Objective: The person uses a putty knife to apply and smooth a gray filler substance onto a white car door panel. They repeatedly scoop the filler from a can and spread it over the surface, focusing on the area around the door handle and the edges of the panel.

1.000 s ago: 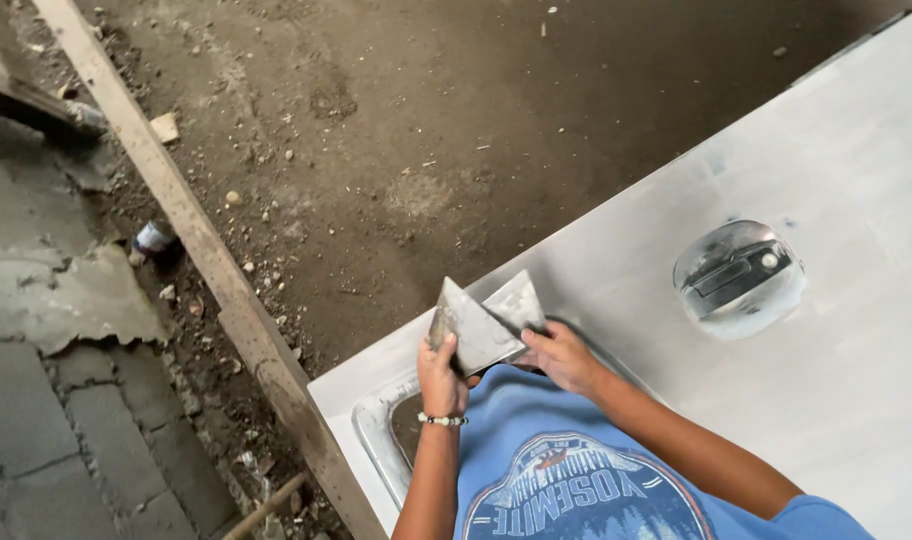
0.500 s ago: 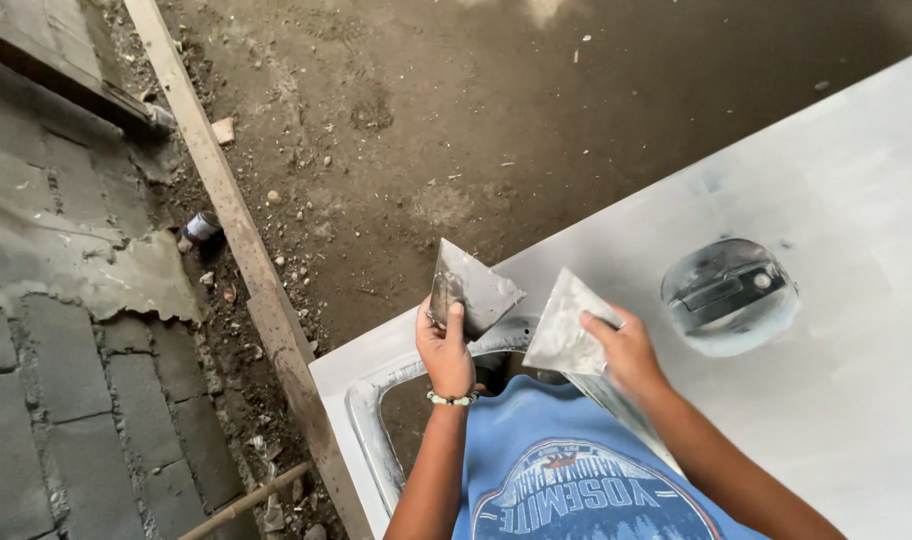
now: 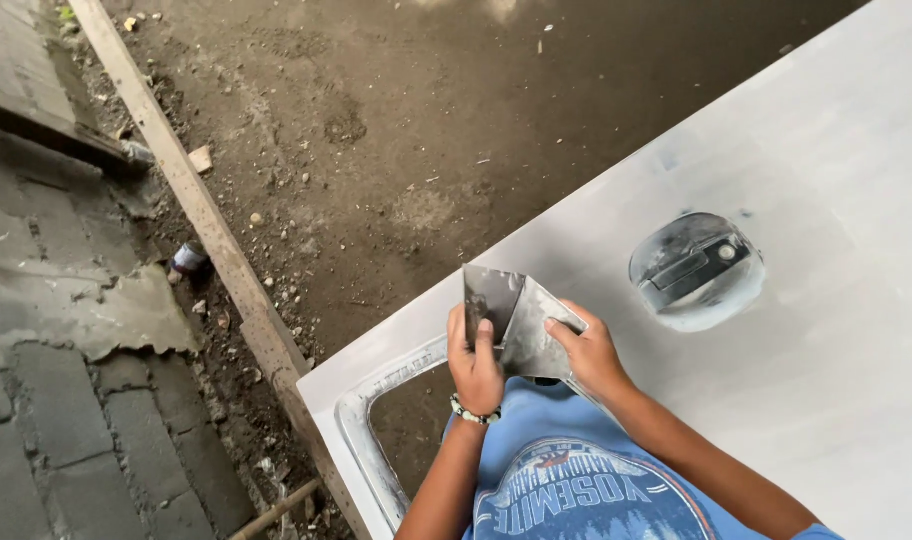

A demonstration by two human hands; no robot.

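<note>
Grey panel (image 3: 826, 330) below; left hand (image 3: 474, 368) and right hand (image 3: 588, 352) each grip putty-smeared metal scraper blades (image 3: 511, 315), edges touching.

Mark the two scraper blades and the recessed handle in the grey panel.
left blade (image 3: 491, 293), head view, middle of its flat face
right blade (image 3: 536, 335), head view, centre of its face
recessed handle (image 3: 694, 268), head view, its dark bar

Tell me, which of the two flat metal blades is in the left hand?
The darker blade, standing more upright under the left hand's thumb. The other blade, paler and grey-smeared, leans against it from the right hand.
</note>
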